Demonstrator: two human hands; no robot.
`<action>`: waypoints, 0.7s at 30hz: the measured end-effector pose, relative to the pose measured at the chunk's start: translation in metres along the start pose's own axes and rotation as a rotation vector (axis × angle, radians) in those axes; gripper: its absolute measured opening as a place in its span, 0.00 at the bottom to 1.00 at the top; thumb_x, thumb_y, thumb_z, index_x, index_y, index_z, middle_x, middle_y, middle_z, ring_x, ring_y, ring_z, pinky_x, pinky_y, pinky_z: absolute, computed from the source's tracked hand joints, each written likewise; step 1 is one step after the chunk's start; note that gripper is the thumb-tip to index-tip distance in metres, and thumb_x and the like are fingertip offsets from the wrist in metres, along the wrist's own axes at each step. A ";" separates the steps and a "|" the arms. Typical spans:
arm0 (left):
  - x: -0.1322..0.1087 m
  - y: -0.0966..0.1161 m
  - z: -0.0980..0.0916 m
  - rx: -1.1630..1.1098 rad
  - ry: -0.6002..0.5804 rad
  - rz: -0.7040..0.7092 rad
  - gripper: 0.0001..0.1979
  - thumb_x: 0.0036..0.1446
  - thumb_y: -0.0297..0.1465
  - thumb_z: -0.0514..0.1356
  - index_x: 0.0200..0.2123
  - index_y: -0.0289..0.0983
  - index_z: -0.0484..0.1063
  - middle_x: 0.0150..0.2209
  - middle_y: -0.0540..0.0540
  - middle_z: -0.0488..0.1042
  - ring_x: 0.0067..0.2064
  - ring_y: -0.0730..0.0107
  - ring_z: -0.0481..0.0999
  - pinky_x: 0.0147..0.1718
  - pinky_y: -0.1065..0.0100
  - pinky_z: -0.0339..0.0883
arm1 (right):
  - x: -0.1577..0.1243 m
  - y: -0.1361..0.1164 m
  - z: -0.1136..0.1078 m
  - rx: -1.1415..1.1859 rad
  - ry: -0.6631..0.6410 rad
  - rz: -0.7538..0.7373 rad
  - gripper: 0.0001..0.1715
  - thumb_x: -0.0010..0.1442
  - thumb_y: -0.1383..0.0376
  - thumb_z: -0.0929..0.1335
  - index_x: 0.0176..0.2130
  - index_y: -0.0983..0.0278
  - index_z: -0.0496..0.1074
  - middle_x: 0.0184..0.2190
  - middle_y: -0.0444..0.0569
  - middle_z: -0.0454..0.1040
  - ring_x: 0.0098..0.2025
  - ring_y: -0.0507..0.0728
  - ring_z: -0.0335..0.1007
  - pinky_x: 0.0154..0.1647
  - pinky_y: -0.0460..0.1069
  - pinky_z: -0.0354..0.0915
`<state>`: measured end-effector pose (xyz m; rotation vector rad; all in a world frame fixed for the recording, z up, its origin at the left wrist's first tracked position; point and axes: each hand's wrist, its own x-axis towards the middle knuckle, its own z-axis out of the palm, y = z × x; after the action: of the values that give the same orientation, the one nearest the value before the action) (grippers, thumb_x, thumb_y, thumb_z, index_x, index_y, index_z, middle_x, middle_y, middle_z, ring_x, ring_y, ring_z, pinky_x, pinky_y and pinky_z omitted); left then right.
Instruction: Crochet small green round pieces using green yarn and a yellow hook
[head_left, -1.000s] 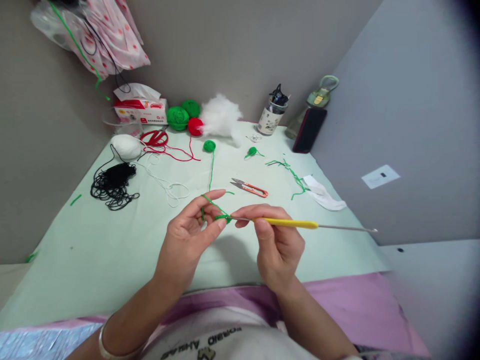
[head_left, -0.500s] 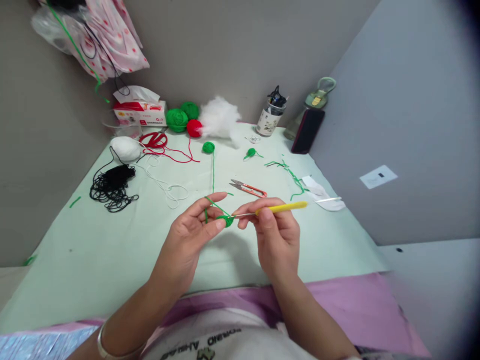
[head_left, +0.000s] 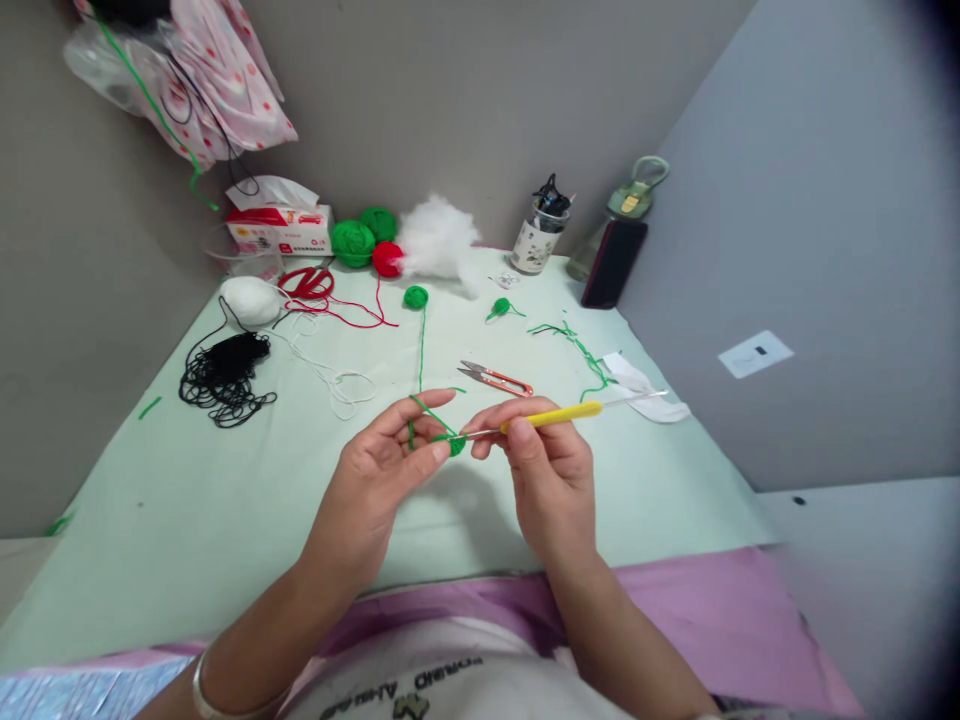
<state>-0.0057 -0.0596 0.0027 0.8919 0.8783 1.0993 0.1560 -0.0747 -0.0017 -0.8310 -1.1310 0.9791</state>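
Observation:
Between the thumb and fingers of my left hand [head_left: 382, 455] is a small green crochet piece [head_left: 456, 446]. Green yarn loops over that hand's raised index finger and runs back to a small green yarn ball [head_left: 415, 298] on the table. My right hand [head_left: 547, 460] grips a crochet hook with a yellow handle [head_left: 562, 414], its metal shaft pointing left into the piece. The hook's tip is hidden at the stitches. Just beyond my hands lie thread snips [head_left: 496, 378] with orange handles.
On the green-covered table [head_left: 225, 510] are black yarn [head_left: 229, 375], a white yarn ball [head_left: 251, 300], red scissors [head_left: 307, 283] and white stuffing [head_left: 441, 245]. At the back right stand a pen jar [head_left: 534, 240], a phone [head_left: 615, 262] and a bottle [head_left: 631, 200]. Green scraps [head_left: 585, 350] lie at right.
My right hand has shifted slightly left, pushing the hook further into the green piece. My left hand stays nearly still.

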 end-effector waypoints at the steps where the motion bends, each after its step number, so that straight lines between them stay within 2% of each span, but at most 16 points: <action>1: 0.000 -0.001 0.000 0.040 0.013 0.028 0.17 0.58 0.32 0.73 0.51 0.48 0.84 0.36 0.51 0.75 0.41 0.70 0.72 0.45 0.69 0.65 | -0.002 -0.001 0.000 -0.062 0.000 -0.037 0.10 0.74 0.63 0.67 0.42 0.59 0.80 0.37 0.47 0.82 0.35 0.52 0.78 0.39 0.50 0.75; 5: -0.002 -0.004 0.000 0.211 0.098 0.185 0.18 0.59 0.28 0.71 0.51 0.50 0.84 0.36 0.53 0.75 0.38 0.72 0.70 0.45 0.70 0.65 | -0.010 0.000 0.000 -0.337 -0.025 -0.302 0.13 0.73 0.70 0.65 0.48 0.59 0.78 0.41 0.49 0.82 0.39 0.55 0.79 0.40 0.52 0.76; 9: -0.005 -0.007 0.002 0.262 0.144 0.288 0.19 0.59 0.26 0.71 0.51 0.51 0.83 0.36 0.54 0.76 0.38 0.73 0.71 0.44 0.71 0.65 | -0.012 0.002 0.002 -0.508 -0.059 -0.582 0.16 0.72 0.73 0.64 0.54 0.61 0.75 0.40 0.53 0.83 0.41 0.59 0.81 0.38 0.55 0.77; 11: -0.007 -0.009 0.003 0.259 0.145 0.301 0.19 0.59 0.26 0.71 0.51 0.51 0.83 0.36 0.54 0.77 0.38 0.72 0.71 0.43 0.71 0.66 | -0.011 0.001 0.004 -0.553 -0.056 -0.650 0.15 0.72 0.73 0.64 0.53 0.62 0.75 0.37 0.52 0.82 0.40 0.60 0.82 0.36 0.54 0.77; 14: -0.010 -0.010 0.006 0.237 0.143 0.292 0.19 0.59 0.26 0.72 0.52 0.51 0.83 0.36 0.54 0.77 0.38 0.73 0.71 0.43 0.72 0.66 | -0.011 0.002 0.005 -0.624 -0.070 -0.673 0.15 0.72 0.73 0.64 0.52 0.63 0.76 0.36 0.52 0.82 0.41 0.59 0.83 0.37 0.53 0.77; 17: -0.011 -0.007 0.008 0.109 0.107 0.189 0.21 0.57 0.27 0.73 0.53 0.49 0.83 0.34 0.54 0.76 0.37 0.74 0.71 0.42 0.73 0.67 | -0.014 0.005 0.004 -0.793 -0.068 -0.708 0.16 0.69 0.74 0.67 0.52 0.61 0.78 0.41 0.53 0.81 0.42 0.58 0.81 0.38 0.51 0.77; 19: -0.009 -0.002 0.009 -0.096 0.007 -0.005 0.23 0.57 0.30 0.74 0.55 0.48 0.81 0.32 0.54 0.74 0.33 0.76 0.70 0.37 0.74 0.66 | -0.014 0.006 0.002 -0.847 -0.052 -0.738 0.17 0.68 0.75 0.69 0.52 0.59 0.80 0.43 0.53 0.81 0.44 0.57 0.80 0.40 0.51 0.77; 20: -0.008 0.001 0.009 -0.198 -0.052 -0.127 0.22 0.57 0.32 0.74 0.55 0.44 0.82 0.29 0.54 0.72 0.31 0.77 0.68 0.36 0.74 0.66 | -0.014 0.006 0.001 -0.809 -0.035 -0.723 0.17 0.68 0.74 0.69 0.51 0.58 0.80 0.43 0.52 0.80 0.45 0.57 0.79 0.41 0.51 0.77; 21: -0.006 0.004 0.008 -0.286 -0.084 -0.209 0.22 0.56 0.32 0.74 0.54 0.41 0.82 0.26 0.55 0.69 0.28 0.79 0.64 0.38 0.73 0.67 | -0.013 0.005 0.001 -0.725 -0.018 -0.645 0.17 0.69 0.73 0.68 0.51 0.57 0.80 0.43 0.51 0.81 0.44 0.57 0.79 0.41 0.52 0.77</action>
<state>-0.0012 -0.0662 0.0104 0.5902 0.7062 0.9691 0.1527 -0.0847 -0.0102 -0.9207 -1.6613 0.0187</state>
